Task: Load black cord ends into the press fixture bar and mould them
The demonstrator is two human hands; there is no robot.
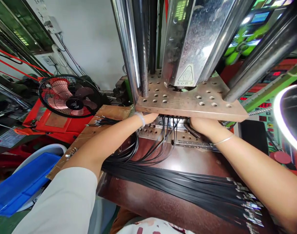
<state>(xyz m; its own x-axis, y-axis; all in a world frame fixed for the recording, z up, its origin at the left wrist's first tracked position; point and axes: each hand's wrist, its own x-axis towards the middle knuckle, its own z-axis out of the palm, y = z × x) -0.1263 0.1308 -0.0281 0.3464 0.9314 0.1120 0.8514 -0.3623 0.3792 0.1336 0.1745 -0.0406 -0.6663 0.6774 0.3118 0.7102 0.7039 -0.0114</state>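
Note:
Both of my arms reach under the thick drilled metal plate [182, 105] of a press. My left hand [150, 117] is at the left of the gap, its fingers hidden beneath the plate. At the right of the gap is my right hand [199, 125], its fingers also out of sight, close to a dark curved bar [192, 130]. Several thin black cables [166, 130] hang from the gap between my hands and curve down to the left. Across the brown table [187, 159] lies a bundle of black cables [177, 185] with metal connectors [252, 205] at its right end.
Polished columns [126, 42] and a metal guard [199, 42] with a hand-warning label rise above the plate. A black fan [70, 97] and a blue tray [24, 182] are on the left. At right are a lit ring lamp [282, 120] and a red button [282, 157].

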